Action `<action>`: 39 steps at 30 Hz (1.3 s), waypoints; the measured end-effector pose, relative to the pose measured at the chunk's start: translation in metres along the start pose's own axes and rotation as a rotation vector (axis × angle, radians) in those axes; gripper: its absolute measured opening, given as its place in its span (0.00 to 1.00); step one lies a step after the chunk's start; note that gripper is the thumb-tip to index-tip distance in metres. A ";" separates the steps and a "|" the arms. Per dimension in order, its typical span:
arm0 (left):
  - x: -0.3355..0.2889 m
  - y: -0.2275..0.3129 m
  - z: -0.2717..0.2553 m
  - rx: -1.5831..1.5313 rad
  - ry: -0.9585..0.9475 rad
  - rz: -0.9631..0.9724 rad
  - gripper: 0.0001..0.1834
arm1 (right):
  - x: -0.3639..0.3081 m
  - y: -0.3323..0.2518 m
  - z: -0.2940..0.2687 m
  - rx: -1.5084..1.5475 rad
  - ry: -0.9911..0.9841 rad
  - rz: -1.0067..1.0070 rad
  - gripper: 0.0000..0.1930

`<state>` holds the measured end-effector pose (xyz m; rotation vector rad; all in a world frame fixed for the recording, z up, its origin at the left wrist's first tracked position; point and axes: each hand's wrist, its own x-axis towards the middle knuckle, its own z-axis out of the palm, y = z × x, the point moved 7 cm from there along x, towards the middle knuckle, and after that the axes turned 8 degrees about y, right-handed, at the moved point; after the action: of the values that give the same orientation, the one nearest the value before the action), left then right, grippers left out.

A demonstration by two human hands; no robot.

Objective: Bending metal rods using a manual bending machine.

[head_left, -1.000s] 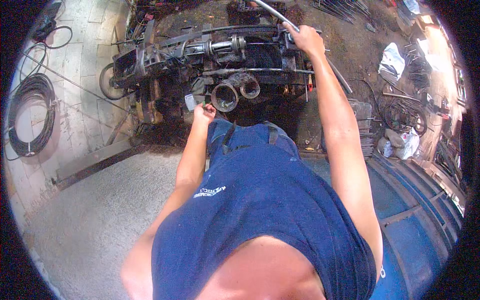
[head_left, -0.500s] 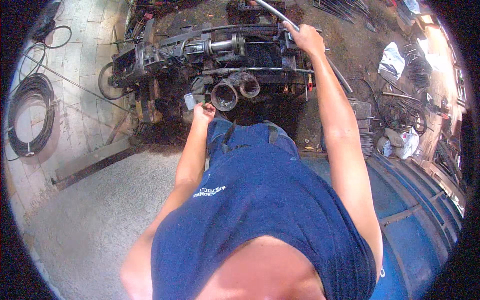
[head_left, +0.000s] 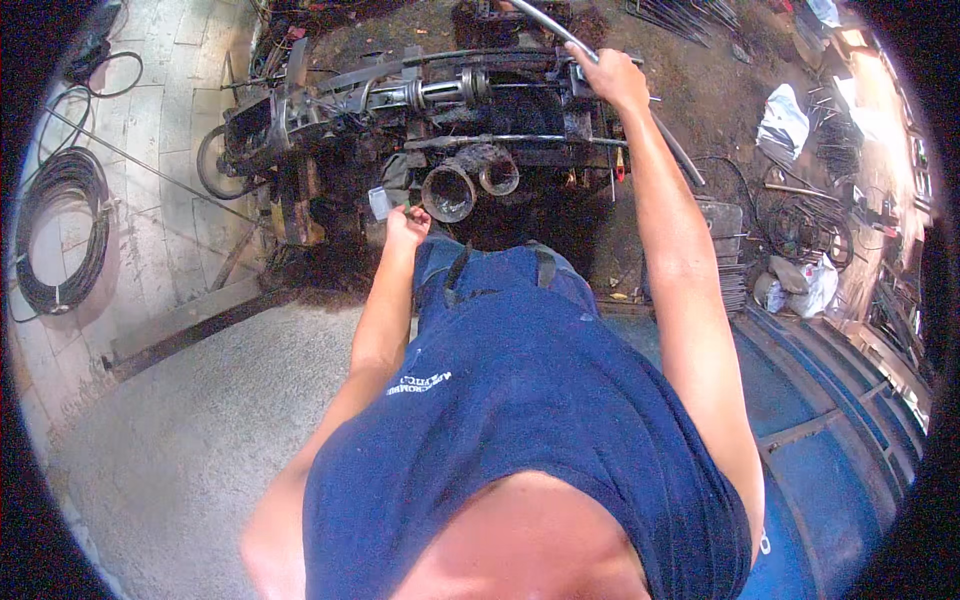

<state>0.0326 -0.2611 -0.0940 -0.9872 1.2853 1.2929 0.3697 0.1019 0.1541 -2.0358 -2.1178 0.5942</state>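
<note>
My right hand point(head_left: 612, 80) is closed around a long grey metal bar point(head_left: 540, 18), which slants from the top edge down along my forearm. The bar rests by the right end of a dark, greasy machine point(head_left: 345, 110) with a shiny shaft point(head_left: 440, 93) and round flanges. My left hand point(head_left: 408, 226) is low at the machine's near side, fingers curled on something small and greenish that I cannot make out. Beside it are a whitish box or plate point(head_left: 379, 203) and an open round metal cup point(head_left: 450, 193), with a second, smaller cup point(head_left: 499, 178) to its right.
A coil of black cable or hose point(head_left: 62, 230) leans on the pale block wall at left. Below lies a grey rough surface point(head_left: 210, 430). At right are a blue ribbed metal surface point(head_left: 820, 430), white bags point(head_left: 783, 122) and bundles of thin rods point(head_left: 680, 18).
Along the machine's shaft, a flange near the right end now stands out and the shiny part looks different. Both hands and the bar have hardly moved.
</note>
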 end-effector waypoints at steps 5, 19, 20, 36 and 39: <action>0.001 0.000 -0.001 0.012 0.033 0.026 0.16 | 0.000 0.000 -0.002 -0.006 0.024 -0.016 0.44; -0.001 -0.001 0.000 -0.004 0.050 0.020 0.15 | -0.001 0.000 -0.003 -0.005 0.045 -0.029 0.44; 0.000 0.000 -0.001 0.007 0.039 0.028 0.15 | -0.001 -0.001 -0.003 -0.010 0.038 -0.032 0.44; -0.003 -0.001 0.002 -0.021 0.004 0.017 0.16 | 0.002 0.001 0.000 -0.006 0.046 -0.042 0.44; -0.002 -0.002 0.002 -0.042 -0.003 -0.007 0.16 | 0.002 0.001 0.001 0.004 0.044 -0.043 0.44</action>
<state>0.0349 -0.2599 -0.0922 -1.0178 1.2568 1.3201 0.3706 0.1037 0.1528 -1.9772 -2.1283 0.5420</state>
